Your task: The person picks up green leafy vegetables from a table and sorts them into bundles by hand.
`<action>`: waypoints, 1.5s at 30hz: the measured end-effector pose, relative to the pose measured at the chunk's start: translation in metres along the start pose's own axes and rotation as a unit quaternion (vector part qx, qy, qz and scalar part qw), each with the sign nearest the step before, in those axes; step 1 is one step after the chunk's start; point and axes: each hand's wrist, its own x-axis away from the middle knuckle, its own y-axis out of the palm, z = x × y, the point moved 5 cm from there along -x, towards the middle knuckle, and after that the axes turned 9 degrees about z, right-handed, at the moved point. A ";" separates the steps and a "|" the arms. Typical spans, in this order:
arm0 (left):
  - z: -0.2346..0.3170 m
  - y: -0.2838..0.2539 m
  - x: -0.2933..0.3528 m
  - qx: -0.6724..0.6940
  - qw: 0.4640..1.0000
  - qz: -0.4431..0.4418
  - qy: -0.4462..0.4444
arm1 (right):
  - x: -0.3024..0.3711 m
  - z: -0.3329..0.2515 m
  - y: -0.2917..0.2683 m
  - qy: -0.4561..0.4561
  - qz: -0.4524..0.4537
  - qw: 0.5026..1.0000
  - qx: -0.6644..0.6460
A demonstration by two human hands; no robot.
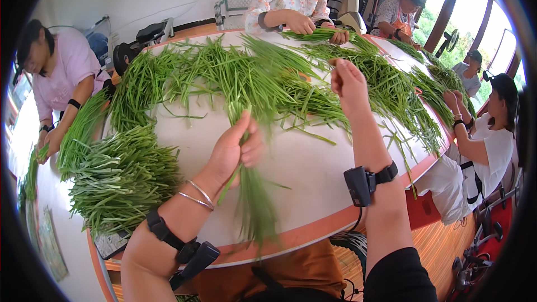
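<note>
My left hand (236, 146) is closed around a bunch of long green chives (257, 204), their lower ends blurred by motion and hanging near the table's front edge. Raised to the right, my right hand (351, 86) has its fingers curled together in a pinch; what they hold, if anything, does not show. Beyond both hands a long heap of loose chives (229, 72) spreads across the white table (302, 173). A thick stack of chives (120, 176), gathered with their ends lined up, lies left of my left forearm.
Across the table a person in a floral top (288, 0) handles chives. A person in pink (70, 72) bends over chives at the left. At the right, a person in white (486, 140) sits beside more chives (386, 89). An orange band (313, 235) edges the table.
</note>
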 end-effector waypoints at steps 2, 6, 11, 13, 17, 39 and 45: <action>-0.005 0.001 -0.001 -0.074 0.997 -0.009 -0.014 | 0.000 0.010 0.007 -0.037 -0.024 0.980 0.192; -0.010 -0.012 -0.007 -0.096 0.995 0.022 -0.011 | 0.026 0.026 0.048 -0.179 -0.130 0.873 0.435; -0.014 -0.015 -0.009 -0.109 0.993 0.048 -0.012 | 0.029 0.037 0.048 -0.201 -0.098 0.760 0.610; -0.014 -0.014 -0.009 -0.111 0.992 0.053 -0.008 | 0.026 0.036 0.046 -0.205 -0.099 0.760 0.609; -0.013 -0.014 -0.010 -0.107 0.993 0.041 -0.004 | 0.021 0.024 0.036 -0.203 -0.029 0.821 0.533; -0.014 -0.018 -0.008 -0.143 0.986 0.081 -0.017 | 0.019 0.035 0.034 -0.023 -0.037 0.956 0.290; -0.018 -0.016 -0.007 -0.167 0.984 0.048 -0.030 | 0.020 0.026 0.036 -0.008 -0.031 0.985 0.170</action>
